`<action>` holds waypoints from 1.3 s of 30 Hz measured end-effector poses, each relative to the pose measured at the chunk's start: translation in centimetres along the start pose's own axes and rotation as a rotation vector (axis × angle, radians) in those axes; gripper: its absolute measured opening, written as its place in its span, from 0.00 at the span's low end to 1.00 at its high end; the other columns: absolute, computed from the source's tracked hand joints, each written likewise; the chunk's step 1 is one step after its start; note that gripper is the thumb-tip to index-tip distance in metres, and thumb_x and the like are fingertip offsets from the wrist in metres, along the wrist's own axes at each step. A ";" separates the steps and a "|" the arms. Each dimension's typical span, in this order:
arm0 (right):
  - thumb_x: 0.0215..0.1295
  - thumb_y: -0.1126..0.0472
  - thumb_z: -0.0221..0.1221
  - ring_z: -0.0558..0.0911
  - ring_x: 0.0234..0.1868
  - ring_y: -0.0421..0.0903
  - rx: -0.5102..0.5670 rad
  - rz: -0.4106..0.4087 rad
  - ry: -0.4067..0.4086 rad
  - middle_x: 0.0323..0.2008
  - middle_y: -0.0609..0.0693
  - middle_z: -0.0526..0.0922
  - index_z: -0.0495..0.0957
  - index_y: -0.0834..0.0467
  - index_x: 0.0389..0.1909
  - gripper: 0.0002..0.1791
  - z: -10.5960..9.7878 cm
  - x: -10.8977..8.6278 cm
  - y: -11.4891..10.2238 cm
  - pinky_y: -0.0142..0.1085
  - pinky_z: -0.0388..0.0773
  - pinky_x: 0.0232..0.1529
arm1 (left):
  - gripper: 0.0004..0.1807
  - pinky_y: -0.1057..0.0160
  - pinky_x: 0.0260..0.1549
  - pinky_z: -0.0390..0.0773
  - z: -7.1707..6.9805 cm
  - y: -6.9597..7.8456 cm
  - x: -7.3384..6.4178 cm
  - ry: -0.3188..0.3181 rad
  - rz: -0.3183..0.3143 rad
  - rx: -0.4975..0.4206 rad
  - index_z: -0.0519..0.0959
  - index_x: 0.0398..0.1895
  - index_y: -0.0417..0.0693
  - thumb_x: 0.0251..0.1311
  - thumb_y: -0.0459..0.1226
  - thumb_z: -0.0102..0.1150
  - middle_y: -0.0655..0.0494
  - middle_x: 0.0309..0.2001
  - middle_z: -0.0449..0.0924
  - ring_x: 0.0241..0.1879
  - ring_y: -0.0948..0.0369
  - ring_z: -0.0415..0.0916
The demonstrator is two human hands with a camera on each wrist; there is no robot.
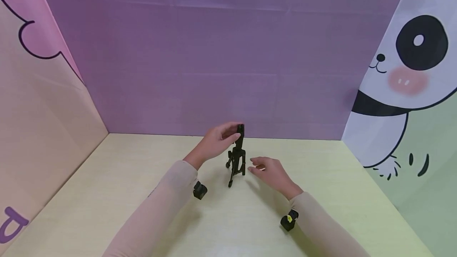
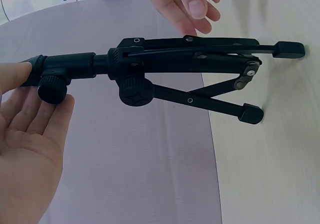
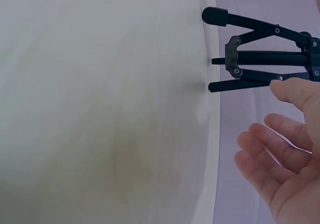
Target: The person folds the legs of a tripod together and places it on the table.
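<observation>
Pinched at its top by the left hand's (image 1: 218,141) thumb and fingers, the black tripod (image 1: 237,156) stands on the table (image 1: 228,225). From the left wrist I see two knobs (image 2: 136,92) the head view blurs. Purple backdrop (image 1: 228,70) behind; right hand (image 1: 273,173) just beside, fingers loosely bent, apart from it.

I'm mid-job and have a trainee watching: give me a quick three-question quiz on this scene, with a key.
1. Which hand grips the black tripod near its top?
2. True or false: the tripod is lying on its side.
3. In the head view, the right hand is: A) clasping the tripod; B) beside the tripod, apart from it; C) out of view.

Key: 1. The left hand. 2. False; it is upright. 3. B.
</observation>
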State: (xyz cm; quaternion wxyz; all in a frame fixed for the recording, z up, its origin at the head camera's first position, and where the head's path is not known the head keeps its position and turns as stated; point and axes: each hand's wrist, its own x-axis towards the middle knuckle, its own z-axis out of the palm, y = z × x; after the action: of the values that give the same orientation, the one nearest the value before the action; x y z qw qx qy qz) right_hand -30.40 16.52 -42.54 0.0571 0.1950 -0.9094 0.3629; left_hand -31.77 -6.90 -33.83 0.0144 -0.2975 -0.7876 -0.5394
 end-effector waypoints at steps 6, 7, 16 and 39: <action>0.69 0.56 0.64 0.86 0.45 0.48 -0.002 0.001 0.000 0.51 0.57 0.85 0.81 0.63 0.58 0.21 -0.5 -0.3 0.6 0.45 0.81 0.49 | 0.21 0.54 0.56 0.77 0.1 -0.1 0.1 -0.010 -0.006 0.007 0.72 0.69 0.51 0.75 0.38 0.54 0.52 0.60 0.78 0.59 0.56 0.77; 0.69 0.55 0.65 0.86 0.45 0.48 -0.002 0.001 0.000 0.51 0.57 0.85 0.81 0.63 0.58 0.21 -0.5 -0.3 0.6 0.45 0.81 0.49 | 0.21 0.54 0.56 0.77 0.1 -0.1 0.1 -0.010 -0.007 0.010 0.72 0.69 0.51 0.75 0.38 0.53 0.52 0.60 0.78 0.58 0.57 0.77; 0.69 0.56 0.64 0.86 0.45 0.48 -0.015 0.010 -0.009 0.51 0.57 0.85 0.81 0.63 0.58 0.22 -1.0 -0.5 0.7 0.45 0.81 0.49 | 0.21 0.55 0.55 0.77 0.2 -0.1 0.1 0.013 -0.015 0.028 0.72 0.68 0.51 0.75 0.39 0.55 0.55 0.57 0.78 0.57 0.59 0.77; 0.70 0.55 0.63 0.86 0.45 0.49 -0.040 0.019 -0.009 0.49 0.57 0.86 0.80 0.65 0.58 0.21 -1.6 -0.8 1.6 0.48 0.80 0.50 | 0.17 0.62 0.53 0.77 0.5 -0.2 0.5 0.131 -0.005 0.134 0.81 0.54 0.44 0.67 0.43 0.65 0.55 0.45 0.79 0.46 0.60 0.78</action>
State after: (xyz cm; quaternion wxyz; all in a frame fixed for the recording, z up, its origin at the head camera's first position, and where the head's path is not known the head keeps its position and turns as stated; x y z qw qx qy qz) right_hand -30.36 18.90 -42.56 0.0537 0.1869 -0.9185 0.3443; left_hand -32.15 -6.28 -33.97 0.0843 -0.2578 -0.8201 -0.5039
